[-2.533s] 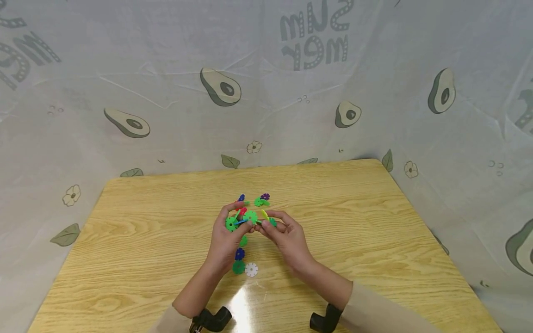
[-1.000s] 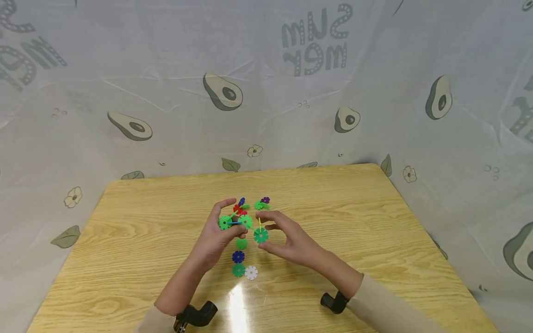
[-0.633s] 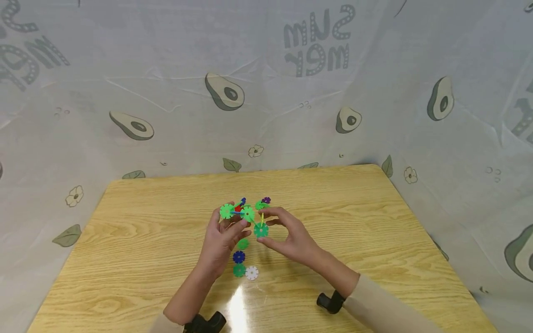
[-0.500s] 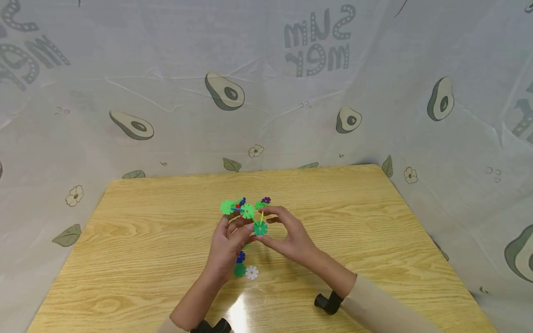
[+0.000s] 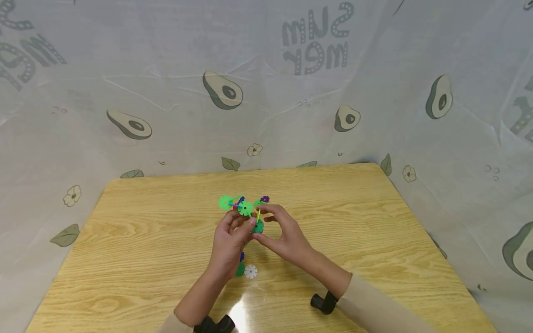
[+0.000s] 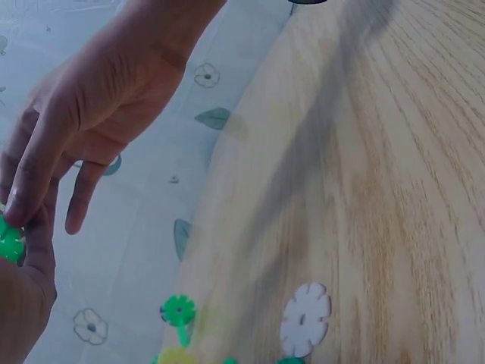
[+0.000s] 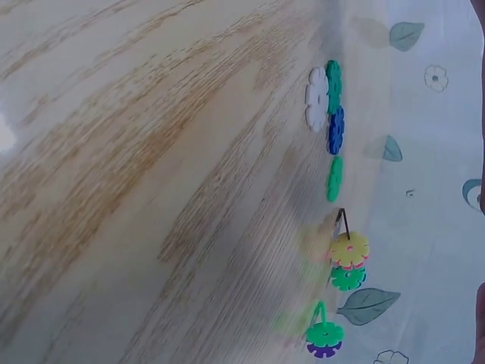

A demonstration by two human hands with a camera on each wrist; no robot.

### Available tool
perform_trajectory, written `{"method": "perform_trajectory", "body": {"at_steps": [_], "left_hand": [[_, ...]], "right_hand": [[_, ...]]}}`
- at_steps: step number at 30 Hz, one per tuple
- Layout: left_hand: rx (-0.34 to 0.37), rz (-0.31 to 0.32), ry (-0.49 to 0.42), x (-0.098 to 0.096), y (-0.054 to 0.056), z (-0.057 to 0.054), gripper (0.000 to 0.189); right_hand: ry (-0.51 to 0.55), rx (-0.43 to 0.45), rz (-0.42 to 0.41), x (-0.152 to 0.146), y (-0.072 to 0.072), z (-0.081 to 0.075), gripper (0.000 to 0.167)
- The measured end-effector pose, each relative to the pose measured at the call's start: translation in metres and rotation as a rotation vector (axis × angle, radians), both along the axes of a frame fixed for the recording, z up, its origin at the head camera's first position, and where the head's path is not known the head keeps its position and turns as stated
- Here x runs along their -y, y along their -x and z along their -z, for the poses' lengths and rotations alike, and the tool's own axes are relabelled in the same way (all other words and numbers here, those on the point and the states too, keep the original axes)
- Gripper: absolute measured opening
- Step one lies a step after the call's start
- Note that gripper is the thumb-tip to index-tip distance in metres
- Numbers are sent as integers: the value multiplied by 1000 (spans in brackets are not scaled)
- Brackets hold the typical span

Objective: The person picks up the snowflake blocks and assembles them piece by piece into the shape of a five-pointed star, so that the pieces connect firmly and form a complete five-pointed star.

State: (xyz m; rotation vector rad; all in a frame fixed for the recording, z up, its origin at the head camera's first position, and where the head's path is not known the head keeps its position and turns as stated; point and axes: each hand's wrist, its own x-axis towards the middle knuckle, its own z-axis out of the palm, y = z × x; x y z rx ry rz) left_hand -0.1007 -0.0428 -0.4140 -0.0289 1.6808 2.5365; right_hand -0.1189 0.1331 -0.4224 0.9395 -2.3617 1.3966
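Note:
In the head view a joined chain of notched plastic snowflake discs [image 5: 244,208] is held up above the table. It has light green discs, a blue one seen edge-on, a yellow one [image 5: 258,215] and a darker green disc [image 5: 258,226] at its near end. My left hand [image 5: 228,240] pinches the chain near the darker green disc, thumb on top. My right hand [image 5: 287,235] pinches that same end between thumb and index finger, the index finger near the yellow disc. The fingers hide part of the joints. In the left wrist view only a green disc [image 6: 9,241] shows between the fingers.
A white disc [image 5: 251,271] lies on the wooden table [image 5: 354,222] beside a dark green disc [image 5: 240,269] and a blue one. Farther back are joined discs, with a purple one [image 5: 265,199] at the end. A printed cloth [image 5: 266,115] hangs behind.
The left hand has shifted from the upper green discs to the darker green end. The chain's far end has swung up and away from me. The right hand briefly spread, then pinched the near end.

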Motion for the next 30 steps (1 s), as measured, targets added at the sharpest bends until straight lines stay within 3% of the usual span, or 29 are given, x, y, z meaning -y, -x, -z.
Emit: {"method": "perform_trajectory", "body": {"at_steps": [4,8,12,16,20,24,30], "left_hand": [[10,-12,3,1,1,-2,23],[8,-22,14,5,4,-3,20],[-18,-42,13,15,7,-4,22],[-19,-62,20,23,9,-3,17],[-17,-57,34,26,11,-3,12],[-25,-39,50,27,11,-3,14],[-18,-20,43,28,9,-3,18]], "right_hand": [[-18,8,-4,3,1,0,60],[13,80,-11,5,-1,0,62],[-17,145,-19,2,-4,9,48],[-243,258,-121,-4,-8,21,37],[-470,361,-250,-7,-14,34,43],[-534,300,-299,-6,-17,44,41],[-471,226,-323,-4,-17,52,32]]}}
